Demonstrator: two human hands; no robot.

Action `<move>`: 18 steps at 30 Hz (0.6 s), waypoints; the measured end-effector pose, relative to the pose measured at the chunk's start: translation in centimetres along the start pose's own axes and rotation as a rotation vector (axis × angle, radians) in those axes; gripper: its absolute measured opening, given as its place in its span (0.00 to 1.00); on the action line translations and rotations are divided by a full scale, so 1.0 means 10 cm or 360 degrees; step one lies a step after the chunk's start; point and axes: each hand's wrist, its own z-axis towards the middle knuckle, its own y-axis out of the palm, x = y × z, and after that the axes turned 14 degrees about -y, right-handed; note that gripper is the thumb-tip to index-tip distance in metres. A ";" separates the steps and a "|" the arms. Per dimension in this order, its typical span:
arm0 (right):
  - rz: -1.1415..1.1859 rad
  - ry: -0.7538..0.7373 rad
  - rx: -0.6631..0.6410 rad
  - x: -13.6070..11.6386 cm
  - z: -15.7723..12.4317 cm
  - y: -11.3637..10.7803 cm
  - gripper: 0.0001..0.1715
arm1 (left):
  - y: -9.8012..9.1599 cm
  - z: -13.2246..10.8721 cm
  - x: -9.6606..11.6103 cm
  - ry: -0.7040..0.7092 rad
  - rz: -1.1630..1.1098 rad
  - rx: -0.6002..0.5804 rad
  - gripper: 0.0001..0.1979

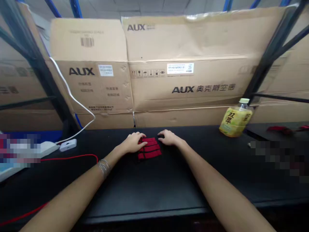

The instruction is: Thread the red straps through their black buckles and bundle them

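Observation:
A small red piece of fabric (150, 149) with black stripes across it lies flat on the black tabletop (145, 190). My left hand (132, 142) rests at its upper left, thumb and fingertips on the fabric's edge and apart from each other. Just right of the fabric's upper corner is my right hand (168, 137), its fingers bent and a gap showing between thumb and forefinger. I see nothing clearly held in it; the space under its fingertips is dark. A silvery bracelet or marking circles my left wrist.
Large AUX cardboard boxes (154, 93) stand behind the table. A yellow-labelled drink bottle (236, 119) is at the back right. On the left are a white power strip (48, 149), a white adapter (68, 145) and a red cable (72, 157). Dark metal posts (270, 58) flank both sides.

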 end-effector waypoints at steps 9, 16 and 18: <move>-0.0094 0.0006 0.0008 -0.04 -0.01 0.01 0.27 | -0.01 0.02 -0.03 0.0058 -0.0004 -0.0031 0.23; -0.0139 0.0019 -0.0015 -0.07 -0.01 0.00 0.30 | -0.03 0.02 -0.01 0.0049 0.0010 -0.0071 0.24; -0.0138 0.0019 -0.0009 -0.07 -0.01 0.00 0.30 | -0.03 0.01 -0.01 0.0049 0.0023 -0.0065 0.24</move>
